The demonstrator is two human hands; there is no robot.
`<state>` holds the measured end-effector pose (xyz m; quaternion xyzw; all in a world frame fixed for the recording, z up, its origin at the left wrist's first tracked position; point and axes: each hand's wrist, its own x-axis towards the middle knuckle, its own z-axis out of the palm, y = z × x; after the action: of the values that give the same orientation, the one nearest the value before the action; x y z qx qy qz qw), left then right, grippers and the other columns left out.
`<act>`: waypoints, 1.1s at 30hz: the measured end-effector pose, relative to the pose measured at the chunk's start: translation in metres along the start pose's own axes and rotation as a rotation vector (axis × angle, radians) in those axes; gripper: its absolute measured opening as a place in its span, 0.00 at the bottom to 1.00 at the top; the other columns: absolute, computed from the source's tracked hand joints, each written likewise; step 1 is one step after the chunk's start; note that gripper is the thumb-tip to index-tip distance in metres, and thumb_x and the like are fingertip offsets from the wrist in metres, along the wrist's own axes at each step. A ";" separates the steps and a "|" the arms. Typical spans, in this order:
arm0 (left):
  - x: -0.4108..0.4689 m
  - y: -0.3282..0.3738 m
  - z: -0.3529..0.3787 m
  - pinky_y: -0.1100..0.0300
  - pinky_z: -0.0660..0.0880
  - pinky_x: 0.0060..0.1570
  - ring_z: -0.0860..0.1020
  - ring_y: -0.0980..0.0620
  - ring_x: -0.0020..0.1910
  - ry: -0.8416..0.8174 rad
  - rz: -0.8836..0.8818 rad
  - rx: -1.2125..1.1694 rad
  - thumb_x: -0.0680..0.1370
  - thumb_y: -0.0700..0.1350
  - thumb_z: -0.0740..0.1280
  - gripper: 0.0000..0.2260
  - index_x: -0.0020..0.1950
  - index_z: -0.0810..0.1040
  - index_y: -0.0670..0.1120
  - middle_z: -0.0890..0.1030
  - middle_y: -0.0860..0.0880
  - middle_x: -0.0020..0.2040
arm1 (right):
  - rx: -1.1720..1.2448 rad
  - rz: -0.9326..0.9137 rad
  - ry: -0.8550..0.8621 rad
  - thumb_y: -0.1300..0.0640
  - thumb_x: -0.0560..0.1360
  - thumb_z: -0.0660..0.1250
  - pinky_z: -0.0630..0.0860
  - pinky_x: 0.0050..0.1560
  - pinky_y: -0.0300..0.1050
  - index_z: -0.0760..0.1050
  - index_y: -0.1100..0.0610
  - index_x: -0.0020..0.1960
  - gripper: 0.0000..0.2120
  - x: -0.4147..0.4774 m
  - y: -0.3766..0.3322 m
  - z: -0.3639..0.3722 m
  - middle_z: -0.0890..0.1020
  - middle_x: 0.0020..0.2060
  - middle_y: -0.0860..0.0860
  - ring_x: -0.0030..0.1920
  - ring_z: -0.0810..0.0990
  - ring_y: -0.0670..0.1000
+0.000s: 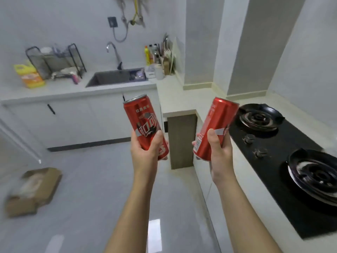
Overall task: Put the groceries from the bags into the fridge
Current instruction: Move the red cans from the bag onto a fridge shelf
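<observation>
Left can (143, 119): in my left hand (145, 150), near upright, top tipped slightly left.
Right can (218, 121): in my right hand (218, 152), top leaning right, beside the hob (273, 143).
Grip: both hands wrapped round the cans' lower halves.
Fridge: out of view; I must turn to find it.

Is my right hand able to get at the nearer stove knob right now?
Probably not as it is: the right hand grips a can, leaving no free fingers. The knob sits close on the hob, with nothing between.
</observation>
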<state>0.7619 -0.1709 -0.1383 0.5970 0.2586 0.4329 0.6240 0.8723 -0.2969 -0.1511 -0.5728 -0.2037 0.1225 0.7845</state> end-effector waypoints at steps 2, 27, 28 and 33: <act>0.008 0.014 -0.030 0.56 0.79 0.33 0.81 0.39 0.51 0.111 0.030 -0.017 0.65 0.62 0.70 0.34 0.67 0.68 0.50 0.79 0.42 0.57 | 0.038 0.031 -0.096 0.37 0.70 0.67 0.82 0.46 0.49 0.68 0.39 0.65 0.25 0.005 0.002 0.038 0.81 0.56 0.48 0.53 0.84 0.53; -0.141 0.133 -0.153 0.45 0.82 0.39 0.82 0.40 0.42 1.214 0.504 0.128 0.66 0.57 0.73 0.26 0.61 0.72 0.49 0.80 0.41 0.49 | 0.537 0.410 -1.339 0.36 0.64 0.72 0.82 0.39 0.54 0.71 0.45 0.65 0.33 -0.109 -0.040 0.253 0.82 0.50 0.57 0.47 0.84 0.59; -0.151 0.140 -0.153 0.45 0.82 0.40 0.82 0.40 0.43 1.246 0.522 0.146 0.66 0.57 0.73 0.26 0.60 0.72 0.50 0.80 0.40 0.49 | 0.561 0.404 -1.371 0.38 0.66 0.71 0.82 0.40 0.55 0.72 0.44 0.63 0.28 -0.118 -0.048 0.254 0.82 0.49 0.55 0.46 0.84 0.58; -0.187 0.181 -0.153 0.47 0.82 0.41 0.83 0.41 0.46 1.346 0.601 0.230 0.66 0.59 0.73 0.28 0.63 0.71 0.51 0.79 0.38 0.56 | 0.658 0.355 -1.484 0.46 0.72 0.67 0.82 0.38 0.53 0.74 0.43 0.56 0.13 -0.159 -0.095 0.255 0.82 0.39 0.48 0.40 0.83 0.53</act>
<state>0.4994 -0.2662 -0.0224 0.3095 0.4538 0.8271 0.1192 0.6096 -0.1782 -0.0226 -0.1079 -0.5286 0.6437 0.5428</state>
